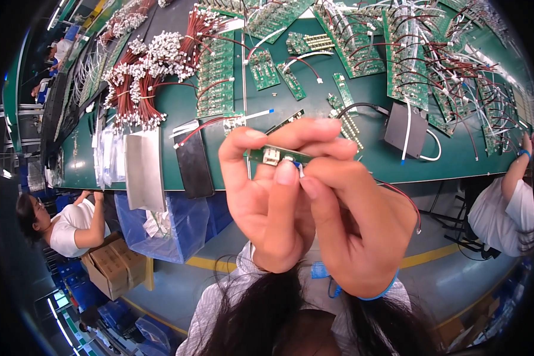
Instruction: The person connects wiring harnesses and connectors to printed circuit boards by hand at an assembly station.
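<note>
My left hand (261,202) is closed on a small green circuit board (255,153), thumb at its lower edge and fingers behind it. A cream-white socket (271,156) shows on the board. My right hand (362,219) pinches a white flat cable (302,171) between thumb and forefinger. The cable's blue end (297,164) is against the board beside my left thumb; whether it sits inside a connector cannot be made out. A thin dark red wire (410,202) with a small plug hangs out beyond my right hand.
A green table (338,169) carries panels of circuit boards (406,71), bundles of red-brown wires (139,98), a grey box with cables (404,132), a black tray (193,166) and a metal channel (144,172). Blue bin (160,225) below. People sit left (77,228) and right (504,202).
</note>
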A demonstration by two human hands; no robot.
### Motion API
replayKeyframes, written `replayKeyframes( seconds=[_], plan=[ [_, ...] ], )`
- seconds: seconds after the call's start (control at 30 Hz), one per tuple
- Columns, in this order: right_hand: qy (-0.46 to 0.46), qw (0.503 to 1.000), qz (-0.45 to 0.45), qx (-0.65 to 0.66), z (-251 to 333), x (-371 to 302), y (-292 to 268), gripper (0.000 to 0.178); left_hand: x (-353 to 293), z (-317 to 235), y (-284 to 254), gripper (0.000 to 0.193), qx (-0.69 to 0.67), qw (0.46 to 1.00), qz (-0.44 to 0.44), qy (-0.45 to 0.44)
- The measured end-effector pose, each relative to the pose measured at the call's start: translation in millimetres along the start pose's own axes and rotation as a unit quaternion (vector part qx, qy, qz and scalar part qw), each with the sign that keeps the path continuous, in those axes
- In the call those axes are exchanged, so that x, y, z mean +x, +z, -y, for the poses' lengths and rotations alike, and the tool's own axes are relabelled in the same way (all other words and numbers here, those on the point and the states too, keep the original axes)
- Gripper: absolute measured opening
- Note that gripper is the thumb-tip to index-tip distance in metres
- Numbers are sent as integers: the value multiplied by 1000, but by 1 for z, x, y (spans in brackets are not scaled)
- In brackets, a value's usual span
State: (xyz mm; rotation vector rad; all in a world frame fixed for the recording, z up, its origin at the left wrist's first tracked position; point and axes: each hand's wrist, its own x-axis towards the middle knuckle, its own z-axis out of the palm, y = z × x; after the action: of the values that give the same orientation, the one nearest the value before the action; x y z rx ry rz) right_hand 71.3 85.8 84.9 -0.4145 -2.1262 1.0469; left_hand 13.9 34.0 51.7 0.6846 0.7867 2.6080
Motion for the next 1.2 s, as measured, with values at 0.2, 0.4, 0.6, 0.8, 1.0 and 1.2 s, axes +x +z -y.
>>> replayKeyframes(
  seconds=[0.2, 0.4, 0.6, 0.8, 1.0, 1.2],
  plan=[
    [9, 1000, 15, 0, -4, -5, -3, 6, 2, -3, -4, 32, 76, 996, 38, 13],
    [53, 998, 29, 12, -6, -2, -3, 6, 6, -6, -5, 33, 188, 981, 36, -17],
    [72, 996, 42, 13, -15, -5, 1, 11, 11, -1, -8, 29, 256, 963, 60, 57],
    [74, 995, 44, 43, -24, -4, -3, 13, 28, -12, -13, 25, 251, 962, 98, 31],
    [58, 995, 39, 71, -47, -25, -20, 5, 49, -18, -13, 25, 306, 943, 120, 41],
    [150, 938, 269, 158, -54, -64, -10, 8, 57, -16, -5, 26, 315, 940, 123, 45]
  ],
)
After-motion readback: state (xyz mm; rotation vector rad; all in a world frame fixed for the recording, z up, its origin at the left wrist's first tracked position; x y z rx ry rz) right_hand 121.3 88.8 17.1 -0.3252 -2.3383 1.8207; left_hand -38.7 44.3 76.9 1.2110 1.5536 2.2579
